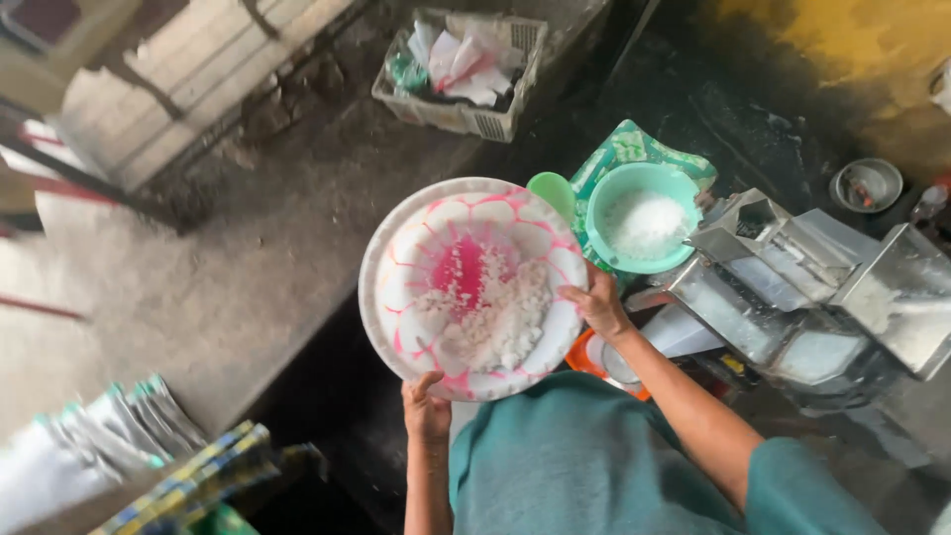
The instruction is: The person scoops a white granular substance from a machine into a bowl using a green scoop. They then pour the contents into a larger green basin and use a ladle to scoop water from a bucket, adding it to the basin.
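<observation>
Single head-worn view, looking steeply down — close over the bowl [474, 287], floor beyond

At the lower left of the frame lies a fanned stack of flat silvery pouches [94, 446] with green tips, overlapping one another. At the top centre stands a white slatted plastic basket [495, 119] stuffed with crumpled white, pink and green wrappers [458, 61]. Right of centre, a flat green patterned packet [634, 147] pokes out from behind a green bowl [604, 233].
</observation>
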